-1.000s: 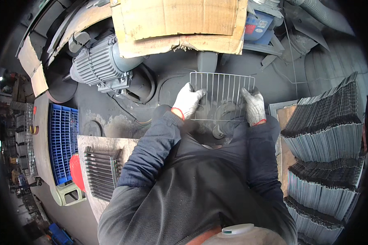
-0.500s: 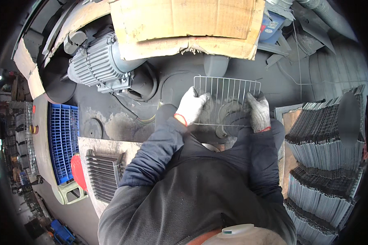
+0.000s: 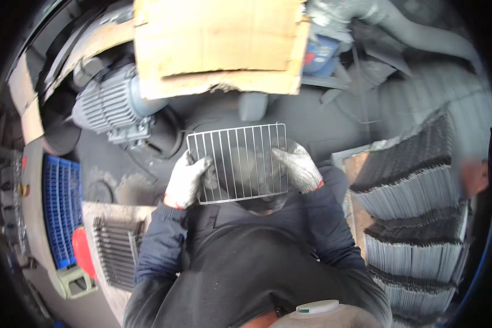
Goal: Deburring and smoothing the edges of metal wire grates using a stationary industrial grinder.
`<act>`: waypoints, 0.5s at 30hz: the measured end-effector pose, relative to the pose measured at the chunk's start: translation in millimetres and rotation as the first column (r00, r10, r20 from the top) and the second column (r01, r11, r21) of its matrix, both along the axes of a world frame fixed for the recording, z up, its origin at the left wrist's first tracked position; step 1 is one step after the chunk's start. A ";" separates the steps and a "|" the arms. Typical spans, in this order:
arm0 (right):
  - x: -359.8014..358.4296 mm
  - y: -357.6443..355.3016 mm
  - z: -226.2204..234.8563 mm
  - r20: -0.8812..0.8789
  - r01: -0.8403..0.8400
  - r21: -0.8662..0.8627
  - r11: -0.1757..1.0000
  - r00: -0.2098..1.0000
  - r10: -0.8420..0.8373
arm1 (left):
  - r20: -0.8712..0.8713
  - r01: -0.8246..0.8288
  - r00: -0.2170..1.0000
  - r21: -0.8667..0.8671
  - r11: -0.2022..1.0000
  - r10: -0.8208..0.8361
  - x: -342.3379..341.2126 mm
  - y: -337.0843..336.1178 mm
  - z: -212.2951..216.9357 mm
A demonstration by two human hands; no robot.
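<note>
A rectangular wire rack of thin, evenly spaced metal rods is held in front of me, above my lap. My left hand, in a white knit glove with a red cuff edge, grips its left side, thumb over the wires. Closed on the opposite side is my right hand, gloved alike, its palm greyer with dirt. Fingertips of both hands are partly hidden behind the rods. To my right stand long stacked rows of similar wire racks, packed tightly on edge. A smaller stack of dark racks lies on a board at my left.
A cardboard sheet covers something straight ahead, with a grey finned motor to its left. Farther left are a blue plastic crate and a red round thing. A wide duct runs across the far right.
The view has turned, shifting the surroundings leftward. Both hands carry the wire rack left and nearer my body, and it now tilts the other way. My grip stays on both sides.
</note>
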State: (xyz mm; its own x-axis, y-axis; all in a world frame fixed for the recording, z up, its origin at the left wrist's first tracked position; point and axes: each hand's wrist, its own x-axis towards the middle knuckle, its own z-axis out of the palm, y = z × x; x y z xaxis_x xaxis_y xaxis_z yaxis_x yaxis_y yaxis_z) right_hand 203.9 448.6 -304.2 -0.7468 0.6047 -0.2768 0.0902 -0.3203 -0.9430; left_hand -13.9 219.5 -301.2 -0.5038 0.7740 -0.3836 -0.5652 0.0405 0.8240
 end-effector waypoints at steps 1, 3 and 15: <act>16.2 2.3 19.8 0.007 0.039 0.039 0.998 0.999 -0.040 | 0.028 0.012 1.000 0.029 1.000 -0.013 12.4 6.6 11.9; 43.2 -4.5 83.2 -0.066 0.147 0.069 0.987 0.988 -0.142 | -0.108 0.131 0.985 -0.036 0.991 -0.134 25.8 9.2 35.1; 260.8 54.5 311.0 -0.830 0.533 0.537 -0.654 0.473 -0.296 | -0.303 0.110 0.951 0.142 0.984 -0.062 64.4 -4.1 27.3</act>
State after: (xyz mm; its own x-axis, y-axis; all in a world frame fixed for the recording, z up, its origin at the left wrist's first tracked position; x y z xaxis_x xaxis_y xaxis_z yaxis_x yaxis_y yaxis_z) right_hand 464.7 503.1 6.8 0.1634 0.0181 0.9864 0.5335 0.8394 -0.1038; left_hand 50.6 215.4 -274.0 -0.5051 0.8574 -0.0986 -0.2947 -0.0639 0.9534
